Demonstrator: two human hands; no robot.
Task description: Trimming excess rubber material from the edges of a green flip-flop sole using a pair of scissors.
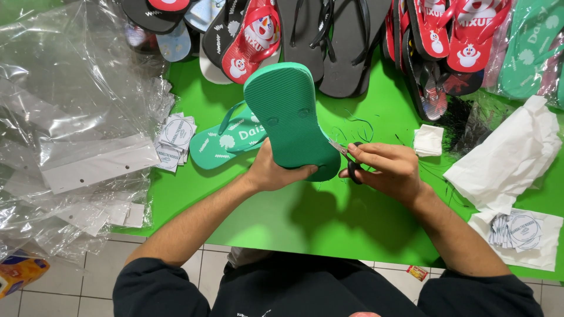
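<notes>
A green flip-flop (291, 114) is held sole-up between the two hands, its matte foam underside finely ribbed, with rounded ends and small round strap plugs showing in it. The heel end is clasped by the left hand (271, 171), fingers wrapped under the edge. Small scissors (346, 155) with black loop handles and short steel blades are gripped by the right hand (385, 167), the tips set against the sandal's right edge. Just beyond the left hand, a matching sandal (226, 141) lies strap-up on the smooth green table (264, 217), white leaf prints on its footbed. Further left of that hand, a stack of square paper tags (176, 141) and crinkled clear plastic bags (64, 117) are seen. Beyond both hands, black and red flip-flops (335, 41) are piled. To the right of the right hand, soft white tissue (511, 158) is heaped.
</notes>
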